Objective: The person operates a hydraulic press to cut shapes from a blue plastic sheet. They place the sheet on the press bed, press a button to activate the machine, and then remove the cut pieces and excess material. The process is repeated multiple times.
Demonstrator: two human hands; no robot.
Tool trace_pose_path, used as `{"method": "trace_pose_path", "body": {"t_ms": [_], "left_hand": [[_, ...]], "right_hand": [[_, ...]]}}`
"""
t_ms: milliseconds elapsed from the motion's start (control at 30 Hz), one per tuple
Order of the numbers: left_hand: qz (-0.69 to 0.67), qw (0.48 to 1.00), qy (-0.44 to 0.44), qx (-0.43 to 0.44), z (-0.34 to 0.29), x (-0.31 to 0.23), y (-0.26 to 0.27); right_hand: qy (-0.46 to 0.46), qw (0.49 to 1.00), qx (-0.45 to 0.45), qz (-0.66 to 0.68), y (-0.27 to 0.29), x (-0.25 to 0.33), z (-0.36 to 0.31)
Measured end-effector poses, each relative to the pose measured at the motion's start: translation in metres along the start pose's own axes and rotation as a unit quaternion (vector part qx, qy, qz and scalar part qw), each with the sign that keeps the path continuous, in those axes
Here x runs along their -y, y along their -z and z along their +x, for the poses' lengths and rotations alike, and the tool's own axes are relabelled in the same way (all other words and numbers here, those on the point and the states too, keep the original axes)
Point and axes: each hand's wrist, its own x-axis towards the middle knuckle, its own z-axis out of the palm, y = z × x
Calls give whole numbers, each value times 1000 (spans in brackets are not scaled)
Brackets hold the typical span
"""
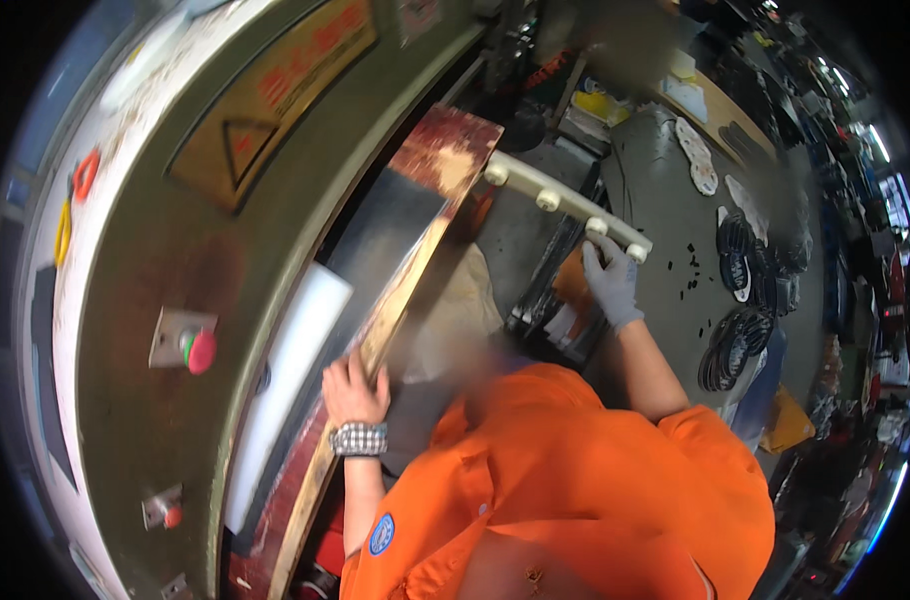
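Pale and cream-coloured, the bar [570,203] runs slantwise from far left to nearer right, its long axis crossing the dark space between the green machine [135,290] and the grey tabletop [643,165]. Four round knobs [547,201] sit in a row along its near side. Its far-left end lies at the corner of the red block [445,150]; whether the two are joined cannot be told. Its right end reaches slightly past the right hand [612,280].

That gloved hand is much the nearer of the two to the bar. It sits on the bar's near side, toward the right end, with the fingers pointing away from the person and the tips at the third knob from the left. The fingers are drawn fairly narrow, but whether they pinch the knob or only touch it cannot be told.

The left hand [356,390] is bare and well apart from the bar, to its near left. It lies on the wooden edge [405,285], fingers slightly spread over the top and thumb to the right; how firmly it presses is not clear. A checked band [360,439] circles that wrist. Left of it, a white strip [295,380] lies lengthwise beside the machine.

On the tabletop, dark soles [740,345] and small black bits [690,268] lie right of the gloved hand.
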Motion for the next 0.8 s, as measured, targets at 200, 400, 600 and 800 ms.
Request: {"method": "trace_pose_path", "body": {"t_ms": [200, 400, 600, 800], "left_hand": [[1, 999, 28, 21, 8, -5, -7], [-9, 997, 72, -41, 68, -50, -41], [57, 990, 123, -29, 115, -83, -75], [110, 988, 104, 13, 110, -88, -70]], "right_hand": [[-101, 987, -6, 125, -15, -26, 62], [-140, 935, -28, 324, -32, -27, 186], [-53, 964, -1, 262, -90, -29, 324], [16, 999, -36, 15, -191, -27, 429]]}}
